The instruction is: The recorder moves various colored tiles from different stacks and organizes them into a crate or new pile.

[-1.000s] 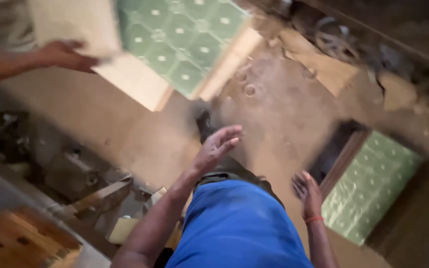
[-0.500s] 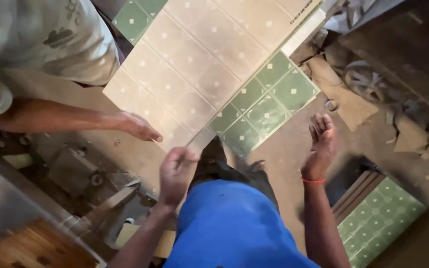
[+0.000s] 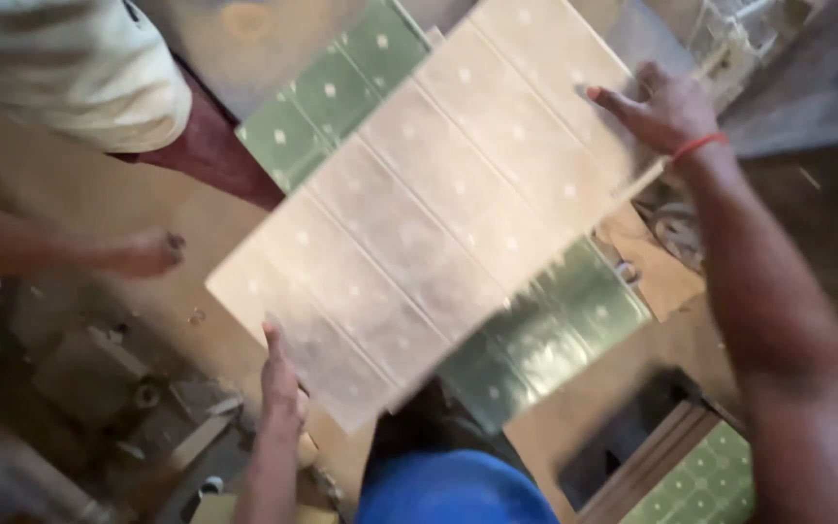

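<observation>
A pale panel, ribbed into bands and dotted with small spots, is held slantwise across the middle of the view. Its far right edge is grasped by the right hand, fingers spread over the surface, a red band at the wrist. Its near left corner is propped by the left hand, fingers pressed up against the edge; whether the thumb is wrapped underneath cannot be told.

Half a second ago both hands were bare and raised toward the panel, which was seen farther off; a second ago it was carried at the far left by another person. Now it is taken fully by the two hands and has been brought nearer, so that most of the green panel beneath is covered. The weight appears to have been passed over, as a judgement from the grips.

The other person's hand is seen at the left, loosely clenched and apart from the pale panel, no longer touching it. A pale shirt is seen at the far left.

A second green piece in a wooden frame is seen at the near right. The blue garment of the wearer is seen at the near edge. The dusty floor is strewn with scraps at the near left; the motion blur leaves them unclear.
</observation>
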